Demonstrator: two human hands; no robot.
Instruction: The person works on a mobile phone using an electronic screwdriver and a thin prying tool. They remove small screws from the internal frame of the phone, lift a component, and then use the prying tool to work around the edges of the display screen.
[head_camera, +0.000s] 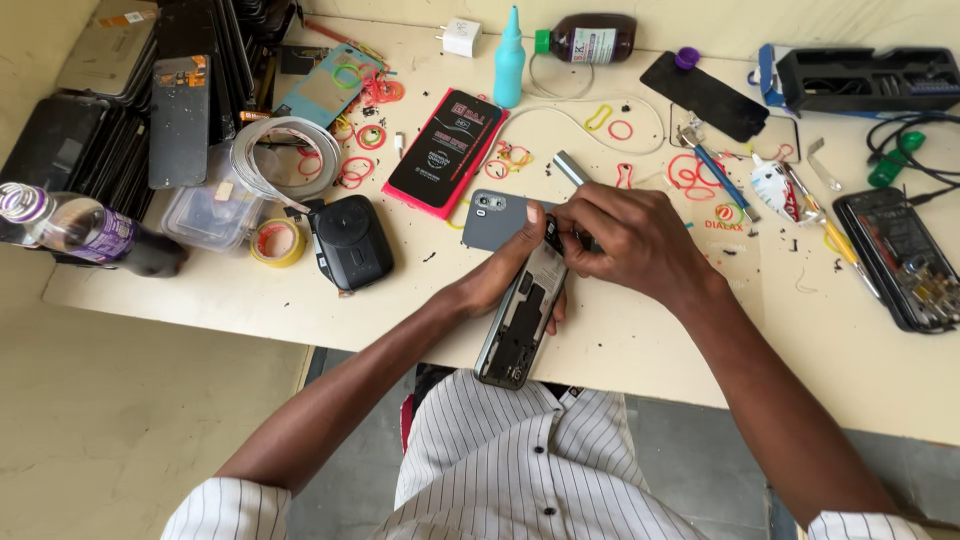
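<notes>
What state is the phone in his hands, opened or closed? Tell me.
Opened: the phone shows bare internal parts, and a grey back cover lies apart on the table.

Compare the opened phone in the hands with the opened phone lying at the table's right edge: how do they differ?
The held phone is gripped by the left hand while the right hand works at its top end; the right-edge phone lies untouched. The held one overhangs the table's near edge; the other lies fully on the table. Both show exposed insides.

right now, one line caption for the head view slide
Left hand steadies an opened phone; right hand works at its top.
</notes>
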